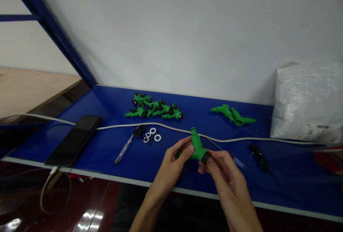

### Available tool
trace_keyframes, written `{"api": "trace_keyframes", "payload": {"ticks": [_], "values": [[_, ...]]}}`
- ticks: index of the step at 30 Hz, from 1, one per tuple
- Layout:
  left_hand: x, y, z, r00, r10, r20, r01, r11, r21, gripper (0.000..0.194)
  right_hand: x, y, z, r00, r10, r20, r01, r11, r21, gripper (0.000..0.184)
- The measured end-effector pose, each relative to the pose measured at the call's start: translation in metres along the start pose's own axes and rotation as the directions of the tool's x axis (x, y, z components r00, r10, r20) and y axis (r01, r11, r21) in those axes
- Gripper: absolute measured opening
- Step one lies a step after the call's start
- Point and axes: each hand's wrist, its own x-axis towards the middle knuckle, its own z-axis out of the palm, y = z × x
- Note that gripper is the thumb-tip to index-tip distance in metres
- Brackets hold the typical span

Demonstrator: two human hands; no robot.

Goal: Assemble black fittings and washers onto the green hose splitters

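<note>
A green plastic Y-shaped hose connector [197,147] hangs just above the blue table [107,153], gripped by both hands. My left hand [175,160] wraps its fingers round the connector's left branch. My right hand [223,169] pinches the black ring at the connector's lower right end [205,157], and a thin screwdriver with a clear blue handle [237,162] runs under its fingers. Small black and white rings [148,134] lie on the table to the left, beside another screwdriver [124,148].
A pile of several green connectors with black rings [152,108] lies at the back, two plain green ones [234,115] to the right. A white cable [166,127] crosses the table. A phone [75,139] lies left, a plastic bag [308,103] right, black parts [259,157] nearby.
</note>
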Motion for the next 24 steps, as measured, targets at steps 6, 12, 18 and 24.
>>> {"api": "trace_keyframes", "payload": {"ticks": [6, 12, 18, 24], "values": [[-0.002, 0.001, 0.001, 1.000, -0.020, 0.009, 0.020, 1.000, 0.001, 0.050, -0.003, -0.005, 0.004, 0.999, 0.028, 0.033, -0.032, 0.992, 0.120, 0.036], [-0.004, 0.004, 0.000, 0.997, 0.062, 0.054, -0.063, 0.998, 0.016, 0.052, 0.000, 0.006, 0.003, 0.987, 0.074, 0.143, -0.107, 0.966, 0.235, 0.048], [-0.005, -0.001, -0.004, 0.992, 0.090, 0.084, -0.089, 0.996, -0.019, 0.046, -0.002, 0.003, 0.001, 0.985, 0.101, 0.140, -0.132, 0.965, 0.227, 0.038], [-0.005, -0.002, -0.004, 0.993, 0.075, 0.092, -0.072, 0.997, -0.040, 0.044, 0.002, 0.012, -0.003, 0.987, 0.080, 0.139, -0.107, 0.975, 0.196, 0.037]]}}
